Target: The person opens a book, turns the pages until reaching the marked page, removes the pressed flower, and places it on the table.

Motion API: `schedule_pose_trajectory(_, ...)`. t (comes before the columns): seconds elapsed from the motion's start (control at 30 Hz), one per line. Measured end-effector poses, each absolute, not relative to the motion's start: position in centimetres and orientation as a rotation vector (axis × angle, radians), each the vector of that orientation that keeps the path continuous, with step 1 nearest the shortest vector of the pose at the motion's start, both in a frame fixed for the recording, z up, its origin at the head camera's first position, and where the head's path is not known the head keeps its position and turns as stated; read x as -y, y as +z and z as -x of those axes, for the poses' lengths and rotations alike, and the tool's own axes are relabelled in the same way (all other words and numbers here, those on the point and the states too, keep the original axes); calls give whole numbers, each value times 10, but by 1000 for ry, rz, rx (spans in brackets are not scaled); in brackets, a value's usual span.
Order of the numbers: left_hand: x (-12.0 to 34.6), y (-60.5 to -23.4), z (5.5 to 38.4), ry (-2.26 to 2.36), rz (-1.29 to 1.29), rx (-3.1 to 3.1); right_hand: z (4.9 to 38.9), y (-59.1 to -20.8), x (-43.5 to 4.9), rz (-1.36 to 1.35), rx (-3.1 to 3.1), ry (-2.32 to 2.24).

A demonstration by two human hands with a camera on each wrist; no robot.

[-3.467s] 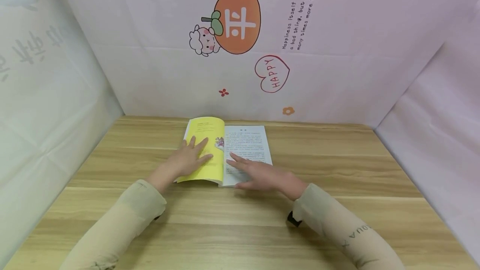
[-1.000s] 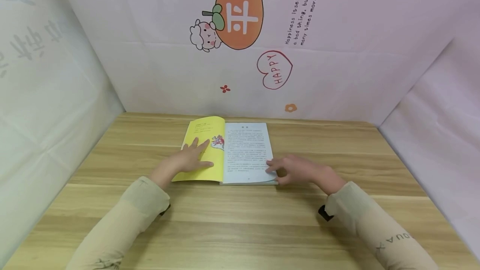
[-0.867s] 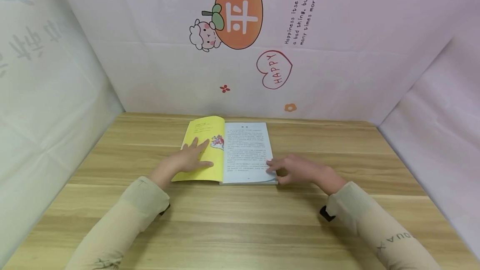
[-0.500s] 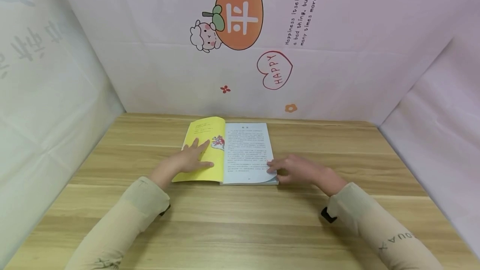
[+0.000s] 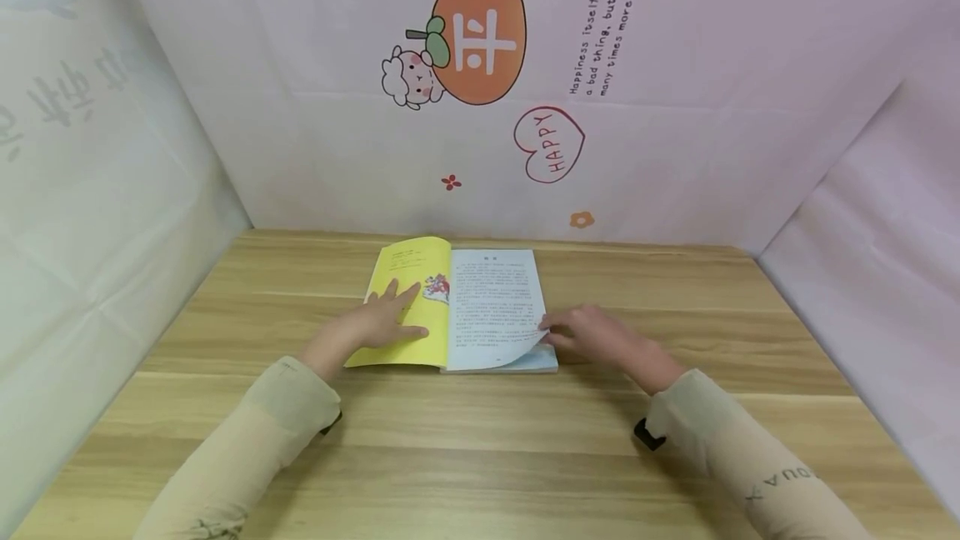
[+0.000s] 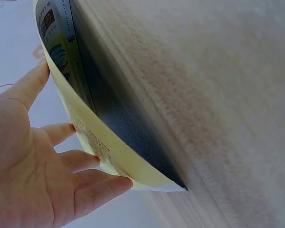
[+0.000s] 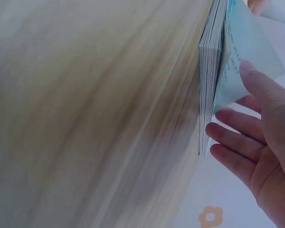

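Observation:
A book (image 5: 535, 362) lies spread on the wooden table, yellow page on the left, white printed page on the right. My left hand (image 5: 373, 325) rests on the yellow page (image 5: 405, 261) with fingers spread; in the left wrist view that page bows up off the table, a dark gap under it. At the book's right side my right hand (image 5: 596, 336) pinches the edge of the white page (image 5: 495, 298), whose lower right corner curls up. In the right wrist view the thumb lies on one face of the lifted page (image 7: 251, 42), the index finger behind it, beside the thick stack of pages (image 7: 209, 71).
The wood-grain table (image 5: 480, 457) reaches from the book toward the person. White cloth printed with an orange fruit (image 5: 480, 36) and a red heart (image 5: 550, 144) hangs behind it, and more cloth stands at both sides.
The right hand has moved from the white page's middle to its right edge and now lifts the lower right corner, baring the page beneath. The left hand stays on the yellow page.

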State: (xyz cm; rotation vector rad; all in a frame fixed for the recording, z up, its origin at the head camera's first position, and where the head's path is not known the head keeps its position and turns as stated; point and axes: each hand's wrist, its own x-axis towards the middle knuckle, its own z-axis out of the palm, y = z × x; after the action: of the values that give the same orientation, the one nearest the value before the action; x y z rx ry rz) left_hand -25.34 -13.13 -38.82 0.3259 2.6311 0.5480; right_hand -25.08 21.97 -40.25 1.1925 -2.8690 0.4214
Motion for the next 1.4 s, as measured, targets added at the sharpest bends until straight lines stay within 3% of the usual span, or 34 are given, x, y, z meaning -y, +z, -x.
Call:
schedule_pose_trajectory(0.33,131,-391,255,550,-318,-2635,248,-399,-204,-794,2997,451)
schedule_pose_trajectory(0.67,132,-393,255,555,-324,-2638,246,-398,-191,-593,3087,461)
schedule_pose_trajectory(0.93,132,-392,255,555,-330,-2644,244,-399,-181,-581,3074,494)
schedule_pose_trajectory(1.4,132,-391,253,574,-340,-2646,244,-408,-161,-790,2927,566)
